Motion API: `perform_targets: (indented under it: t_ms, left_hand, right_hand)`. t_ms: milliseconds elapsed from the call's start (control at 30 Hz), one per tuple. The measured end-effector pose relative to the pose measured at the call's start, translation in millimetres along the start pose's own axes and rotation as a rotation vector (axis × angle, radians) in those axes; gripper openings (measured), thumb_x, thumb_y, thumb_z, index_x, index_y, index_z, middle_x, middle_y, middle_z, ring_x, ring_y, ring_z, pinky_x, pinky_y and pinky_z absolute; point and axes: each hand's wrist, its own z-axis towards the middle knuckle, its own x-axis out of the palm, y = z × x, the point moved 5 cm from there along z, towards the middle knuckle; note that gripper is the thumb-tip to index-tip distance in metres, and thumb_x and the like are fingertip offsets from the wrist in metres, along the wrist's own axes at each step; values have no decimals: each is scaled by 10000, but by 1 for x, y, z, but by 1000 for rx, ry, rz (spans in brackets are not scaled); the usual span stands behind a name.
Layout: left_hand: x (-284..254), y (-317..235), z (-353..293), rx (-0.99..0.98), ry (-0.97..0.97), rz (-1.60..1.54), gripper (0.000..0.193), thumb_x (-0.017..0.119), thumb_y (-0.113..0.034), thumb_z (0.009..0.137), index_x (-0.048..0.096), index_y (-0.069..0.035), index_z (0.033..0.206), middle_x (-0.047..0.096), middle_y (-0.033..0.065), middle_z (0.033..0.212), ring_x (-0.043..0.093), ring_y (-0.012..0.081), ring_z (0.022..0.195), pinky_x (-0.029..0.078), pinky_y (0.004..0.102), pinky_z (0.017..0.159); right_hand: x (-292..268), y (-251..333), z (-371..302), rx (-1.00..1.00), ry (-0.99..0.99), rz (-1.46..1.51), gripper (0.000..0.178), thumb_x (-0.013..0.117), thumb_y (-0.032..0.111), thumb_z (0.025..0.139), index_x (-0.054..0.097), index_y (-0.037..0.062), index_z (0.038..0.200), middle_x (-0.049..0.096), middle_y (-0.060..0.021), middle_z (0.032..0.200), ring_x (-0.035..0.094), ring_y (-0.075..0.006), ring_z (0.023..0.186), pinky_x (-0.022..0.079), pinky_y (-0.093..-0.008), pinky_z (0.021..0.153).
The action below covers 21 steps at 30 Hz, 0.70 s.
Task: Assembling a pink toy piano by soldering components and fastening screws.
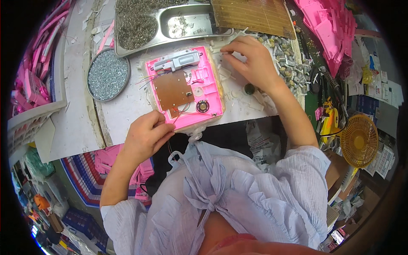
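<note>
The work looks partway through: just ahead of the left hand [146, 134], a shallow pink plastic housing [187, 123] lies inner side up, already bearing a flat brown circuit board [172, 91], a long grey plastic mechanism [178, 62] at the end farthest from that hand, and a round black speaker [202, 106] to its right. The left fingertips are drawn together at the housing's near left corner; whether they pinch its edge or a wire cannot be told. The right hand [255, 63], beyond the far right corner, has thumb and forefinger nearly meeting, any small part between them too small to make out. Seemingly left to do: thin coloured wires [183, 110] straggle loose, and no cover hides the insides.
</note>
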Motion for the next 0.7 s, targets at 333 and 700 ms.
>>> perform_targets:
  t_ms: [333,700]
  left_hand:
    - [-45,-7,50,-22,196,-88,200,788,-96,791,704,-61,969,600,91,839,630,297,767,521,404,709]
    - [-6,101,247,38,88,676,187,692,-221,892,717,-47,955,707,139,933,703,355,909,573,466,772]
  right_hand:
    - [10,-19,-5,-4,140,-453,121,667,104,810,679,40,913,647,-112,927,636,-322,902,551,-430,795]
    - [-49,-13,-37,236,-36,16,270,690,37,829,711,73,1096,641,-117,892,657,-267,761,546,-358,701]
